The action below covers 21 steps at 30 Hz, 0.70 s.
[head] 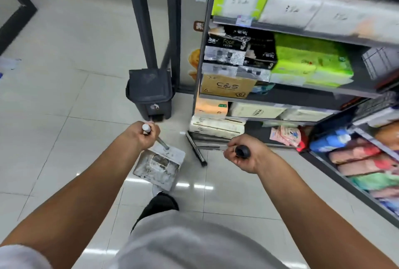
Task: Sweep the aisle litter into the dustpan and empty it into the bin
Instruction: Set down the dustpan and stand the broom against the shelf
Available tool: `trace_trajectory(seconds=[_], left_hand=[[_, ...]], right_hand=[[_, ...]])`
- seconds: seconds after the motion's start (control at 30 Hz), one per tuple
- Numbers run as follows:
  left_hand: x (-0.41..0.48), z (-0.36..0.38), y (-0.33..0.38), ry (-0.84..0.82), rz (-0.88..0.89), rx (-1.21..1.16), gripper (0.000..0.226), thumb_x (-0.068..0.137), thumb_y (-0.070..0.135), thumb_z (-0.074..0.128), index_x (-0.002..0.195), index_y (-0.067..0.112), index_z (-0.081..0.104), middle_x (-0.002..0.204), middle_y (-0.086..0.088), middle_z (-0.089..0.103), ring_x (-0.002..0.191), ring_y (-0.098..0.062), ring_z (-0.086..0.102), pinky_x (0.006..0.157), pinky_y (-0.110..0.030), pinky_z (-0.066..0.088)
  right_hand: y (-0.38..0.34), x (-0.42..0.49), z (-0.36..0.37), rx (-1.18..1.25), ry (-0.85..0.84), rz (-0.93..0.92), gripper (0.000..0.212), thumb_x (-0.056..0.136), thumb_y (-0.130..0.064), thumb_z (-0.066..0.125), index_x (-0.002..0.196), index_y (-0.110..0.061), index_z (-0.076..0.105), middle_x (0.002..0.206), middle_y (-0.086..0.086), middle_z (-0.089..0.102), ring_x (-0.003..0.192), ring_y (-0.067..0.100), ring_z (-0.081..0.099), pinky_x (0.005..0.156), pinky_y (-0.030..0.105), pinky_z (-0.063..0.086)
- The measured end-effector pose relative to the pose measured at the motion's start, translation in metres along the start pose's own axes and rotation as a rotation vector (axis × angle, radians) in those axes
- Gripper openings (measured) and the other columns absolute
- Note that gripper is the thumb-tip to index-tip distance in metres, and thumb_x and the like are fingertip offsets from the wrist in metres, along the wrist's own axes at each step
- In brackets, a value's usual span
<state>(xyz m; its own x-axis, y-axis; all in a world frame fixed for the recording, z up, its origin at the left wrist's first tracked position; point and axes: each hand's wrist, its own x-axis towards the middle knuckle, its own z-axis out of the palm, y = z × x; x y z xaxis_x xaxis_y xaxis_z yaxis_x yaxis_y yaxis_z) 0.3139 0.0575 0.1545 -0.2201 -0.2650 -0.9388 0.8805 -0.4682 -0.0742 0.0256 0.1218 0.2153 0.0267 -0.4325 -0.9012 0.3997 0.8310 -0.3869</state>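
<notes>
The left hand (144, 135), just left of the frame's centre, is clenched around the top of the dustpan handle (162, 143), whose white cap pokes out above the fist. The right hand (243, 154), right of centre, is wrapped tight around the black end of the broom handle (210, 148). From that fist the shaft runs left to the broom head (196, 148), a dark strip angled on the tiles near the foot of the shelf (287, 92).

Below the left fist the dustpan (158, 166) sits at the frame's centre, its tray open toward the viewer and holding pale, crumpled litter (159, 161). Whether it rests on the floor or hangs just above it cannot be told. A small white scrap (182, 132) lies on the tiles between the pan and the shelf, apart from the broom.

The bin (149, 93) stands above the left hand in the frame, against a dark post, its lid shut and its pedal (157, 118) facing the person.

The risks seem plain. If the pan is tilted on the way up, the light litter could slide out of its open mouth. The lid must be opened first, probably by foot, since both hands are full; tipping too early would scatter everything over the lid. The swinging broom could also catch the packs on the low shelf, and the scrap could be left behind.
</notes>
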Motion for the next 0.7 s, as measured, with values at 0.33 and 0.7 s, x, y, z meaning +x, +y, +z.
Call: trace_trajectory(seconds=[0.33,0.7], left_hand=[[0.093,0.039,-0.032,-0.004,-0.140,0.045,0.009,0.086,0.003,0.035,0.087,0.001,0.044,0.077,-0.002,0.038,0.028,-0.012,0.041,0.027,-0.013,0.036],[0.166,0.100,-0.111,0.143,-0.007,-0.084,0.015,0.095,0.004,0.040,0.088,-0.007,0.048,0.088,-0.016,0.048,0.057,-0.010,0.047,0.026,-0.013,0.034]], right_hand=[[-0.078,0.007,-0.056,-0.751,0.187,0.078,0.017,0.088,0.002,0.052,0.104,0.003,0.056,0.084,0.022,0.056,0.036,0.016,0.054,0.034,0.017,0.039],[-0.197,0.059,-0.123,-1.081,0.182,0.218,0.004,0.089,0.003,0.049,0.087,0.002,0.052,0.081,0.024,0.056,0.035,0.017,0.052,0.035,0.017,0.040]])
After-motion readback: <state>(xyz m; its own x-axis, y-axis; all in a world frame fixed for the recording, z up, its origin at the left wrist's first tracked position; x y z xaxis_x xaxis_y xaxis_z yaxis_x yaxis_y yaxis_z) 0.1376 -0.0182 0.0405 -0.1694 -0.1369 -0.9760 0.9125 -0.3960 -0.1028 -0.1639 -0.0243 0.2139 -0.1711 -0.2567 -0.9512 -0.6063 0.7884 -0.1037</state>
